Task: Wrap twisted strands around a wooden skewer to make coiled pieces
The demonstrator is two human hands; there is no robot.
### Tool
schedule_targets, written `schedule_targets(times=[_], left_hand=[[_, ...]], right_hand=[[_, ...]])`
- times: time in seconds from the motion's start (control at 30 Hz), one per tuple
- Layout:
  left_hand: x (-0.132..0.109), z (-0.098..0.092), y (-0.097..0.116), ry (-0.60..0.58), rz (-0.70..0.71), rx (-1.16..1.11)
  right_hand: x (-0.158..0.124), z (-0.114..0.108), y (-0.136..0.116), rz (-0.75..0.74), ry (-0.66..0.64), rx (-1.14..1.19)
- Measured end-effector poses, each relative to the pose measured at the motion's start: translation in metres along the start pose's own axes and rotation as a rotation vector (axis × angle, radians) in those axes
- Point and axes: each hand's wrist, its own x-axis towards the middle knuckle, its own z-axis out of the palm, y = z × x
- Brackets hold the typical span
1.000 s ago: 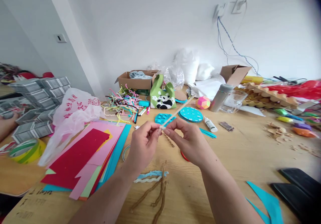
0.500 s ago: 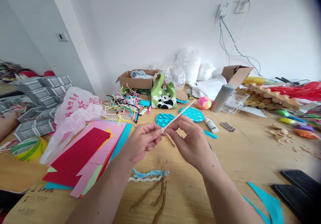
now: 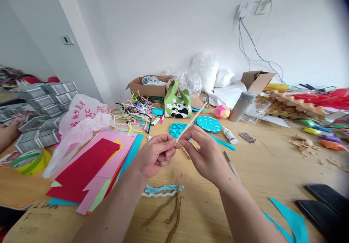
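Both my hands meet above the middle of the wooden table (image 3: pixel 261 170). My left hand (image 3: pixel 156 155) and my right hand (image 3: pixel 205 154) pinch the near end of a thin pale wooden stick (image 3: pixel 192 121), which slants up and away to the right. A short brown twisted pipe cleaner (image 3: pixel 186 152) shows between the hands, just under the stick's end. Below the hands lie brown pipe cleaners (image 3: pixel 174 210) and a blue and a white wavy one (image 3: pixel 160 191).
Coloured paper sheets (image 3: pixel 95 166) lie at the left beside a plastic bag (image 3: pixel 81 123), grey boxes (image 3: pixel 43 105) and tape rolls (image 3: pixel 29 159). Behind are a pipe-cleaner pile (image 3: pixel 133 110), panda bag (image 3: pixel 177 105), teal discs (image 3: pixel 208 124), a bottle (image 3: pixel 240 105). Another person's hand (image 3: pixel 7 134) is at far left.
The stick's far end has swung slightly left and steeper. A thin metal tool now shows on the table right of my right wrist. The hands stay together.
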Motion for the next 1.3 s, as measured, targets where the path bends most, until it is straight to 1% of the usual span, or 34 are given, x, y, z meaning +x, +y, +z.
schedule_targets(times=[0.07, 0.13, 0.27, 0.5, 0.6, 0.73, 0.8, 0.9, 1.0, 1.13, 1.3], left_hand=[[0.0, 0.0, 0.001, -0.005, -0.01, -0.024], [0.0, 0.001, 0.001, -0.002, -0.005, -0.041], [0.0, 0.002, 0.0, -0.005, -0.008, -0.075], [0.0, 0.005, -0.001, -0.062, -0.096, -0.156], [0.001, 0.005, -0.002, -0.049, -0.066, -0.18], [0.004, 0.004, -0.005, 0.005, 0.009, -0.21], [0.005, 0.004, -0.005, 0.038, 0.038, -0.22], [0.006, 0.005, -0.005, 0.077, 0.071, -0.235], [0.007, 0.006, -0.006, 0.089, 0.084, -0.245], [0.009, 0.008, -0.01, 0.1, 0.087, -0.213], [0.009, 0.012, -0.014, 0.13, 0.122, -0.19]], right_hand=[[0.001, 0.001, 0.003, 0.012, -0.004, 0.051], [0.002, 0.003, 0.007, 0.032, 0.02, 0.101], [0.004, 0.007, 0.015, 0.122, 0.062, 0.253], [0.003, 0.011, 0.021, 0.224, -0.034, 0.602], [0.002, 0.016, 0.026, 0.281, -0.013, 0.701], [0.003, 0.02, 0.032, 0.304, 0.121, 0.661], [0.004, 0.021, 0.033, 0.305, 0.152, 0.647], [0.005, 0.023, 0.031, 0.339, 0.121, 0.662], [0.005, 0.026, 0.027, 0.365, 0.111, 0.668], [0.005, 0.027, 0.024, 0.353, 0.115, 0.651], [0.004, 0.027, 0.022, 0.358, 0.122, 0.666]])
